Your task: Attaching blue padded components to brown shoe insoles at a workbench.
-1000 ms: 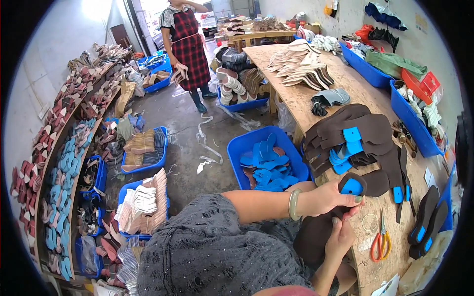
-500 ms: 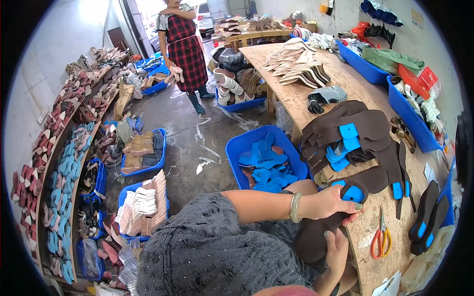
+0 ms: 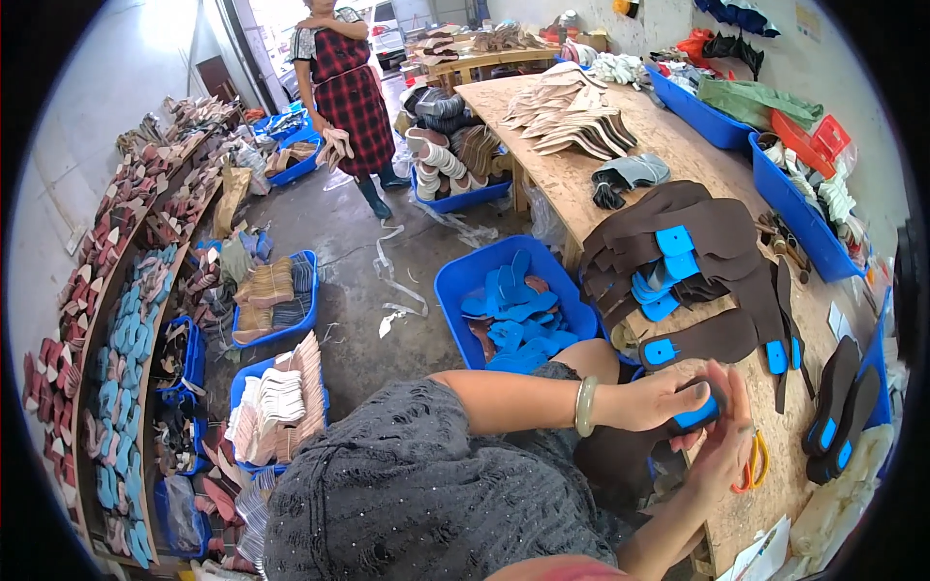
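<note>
My left hand point(image 3: 639, 403), with a pale bangle at the wrist, grips a dark brown insole point(image 3: 620, 455) by its heel, thumb on top. A bright blue patch point(image 3: 699, 412) covers that heel, and the rest of the insole hangs down over my lap. Around the heel's right edge, my right hand point(image 3: 725, 441) has its fingers stretched out and leaning against it. Just past my hands, on the table, lies another brown insole point(image 3: 712, 339) with a blue heel patch. Orange-handled scissors point(image 3: 756, 463) are partly covered by my right hand.
A pile of brown insoles point(image 3: 678, 228) lies on the wooden table point(image 3: 572, 208). Two dark insoles point(image 3: 841, 412) rest at the right. Blue pieces fill a blue bin point(image 3: 450, 290) beside the table. A person in a checked apron point(image 3: 351, 121) stands beyond; loaded racks point(image 3: 145, 290) line the left.
My right hand has risen from the insole's lower part to its heel, fingers now straightened. My left hand keeps hold there. The heel has come away from the insole lying on the table.
</note>
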The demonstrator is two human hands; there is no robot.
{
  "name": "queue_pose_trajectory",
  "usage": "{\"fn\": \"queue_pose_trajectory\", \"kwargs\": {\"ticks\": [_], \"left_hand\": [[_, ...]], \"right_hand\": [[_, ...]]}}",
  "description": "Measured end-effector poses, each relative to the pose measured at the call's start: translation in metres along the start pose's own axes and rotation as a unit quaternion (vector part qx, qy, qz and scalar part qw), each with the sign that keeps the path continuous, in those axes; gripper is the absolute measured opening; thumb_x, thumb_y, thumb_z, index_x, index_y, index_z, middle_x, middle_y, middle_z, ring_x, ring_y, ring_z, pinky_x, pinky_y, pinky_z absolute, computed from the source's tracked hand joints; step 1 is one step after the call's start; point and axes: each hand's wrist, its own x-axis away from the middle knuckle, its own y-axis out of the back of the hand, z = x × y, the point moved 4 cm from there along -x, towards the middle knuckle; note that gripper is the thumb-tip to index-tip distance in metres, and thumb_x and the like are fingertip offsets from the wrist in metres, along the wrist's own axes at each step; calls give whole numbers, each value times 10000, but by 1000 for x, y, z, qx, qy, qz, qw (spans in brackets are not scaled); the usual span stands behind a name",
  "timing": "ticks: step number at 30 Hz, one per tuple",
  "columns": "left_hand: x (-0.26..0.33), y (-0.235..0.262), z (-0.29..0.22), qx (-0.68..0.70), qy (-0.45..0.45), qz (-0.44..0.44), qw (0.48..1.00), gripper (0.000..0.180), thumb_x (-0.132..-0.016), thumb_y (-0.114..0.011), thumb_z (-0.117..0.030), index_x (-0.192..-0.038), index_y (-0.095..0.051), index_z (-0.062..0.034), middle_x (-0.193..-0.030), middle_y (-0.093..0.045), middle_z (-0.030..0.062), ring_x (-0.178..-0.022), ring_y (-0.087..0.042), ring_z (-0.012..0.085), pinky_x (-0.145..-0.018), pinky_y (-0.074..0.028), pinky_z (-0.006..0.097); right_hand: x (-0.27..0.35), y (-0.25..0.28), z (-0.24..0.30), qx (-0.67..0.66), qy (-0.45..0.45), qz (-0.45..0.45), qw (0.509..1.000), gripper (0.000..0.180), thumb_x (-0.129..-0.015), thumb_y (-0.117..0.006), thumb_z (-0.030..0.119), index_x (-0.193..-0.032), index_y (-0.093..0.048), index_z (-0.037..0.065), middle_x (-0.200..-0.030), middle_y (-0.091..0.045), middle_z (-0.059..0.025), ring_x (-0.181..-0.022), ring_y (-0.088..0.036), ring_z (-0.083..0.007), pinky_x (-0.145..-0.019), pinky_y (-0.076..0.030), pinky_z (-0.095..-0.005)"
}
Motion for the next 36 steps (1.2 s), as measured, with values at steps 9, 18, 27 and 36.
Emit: {"fn": "queue_pose_trajectory", "kwargs": {"ticks": [9, 18, 27, 36], "left_hand": [[3, 9, 3, -144, -42, -37, 988, 611, -989, -260, -502, -861, -570, 9, -751, -575, 54, -682, -563, 113, -610, -473, 251], [6, -5, -3, -70, 8, -2, 998, 477, -1006, -336, -405, -907, -558, 6, -702, -587, 63, -582, -602, 132, -519, -502, 256], [-6, 34, -7, -125, 79, -85, 985, 781, -903, -165, -682, -982, -575, -22, -699, -615, 107, -599, -620, 190, -579, -520, 299], [-25, 27, 5, -1, 103, -93, 990, 795, -891, -201, -690, -983, -563, 12, -759, -611, 124, -565, -605, 169, -530, -525, 279]], "right_hand": [[-3, -17, -14, -52, -12, 61, 997, 694, -941, -420, 517, -1278, -458, -88, -1245, -533, -260, -1093, -580, -290, -615, -529, -217], [3, -9, -4, 21, 11, 89, 996, 671, -953, -392, 496, -1255, -485, -95, -1331, -456, -277, -1199, -498, -337, -886, -491, -342], [-37, -19, -20, -10, -106, 149, 983, 408, -887, -525, 208, -1244, -537, 11, -1318, -522, -97, -494, -574, -94, -459, -464, -209], [-59, 14, -32, 39, -69, 176, 981, 390, -969, -464, 298, -1205, -596, 17, -884, -669, -64, -497, -582, -105, -498, -496, -236]]}}
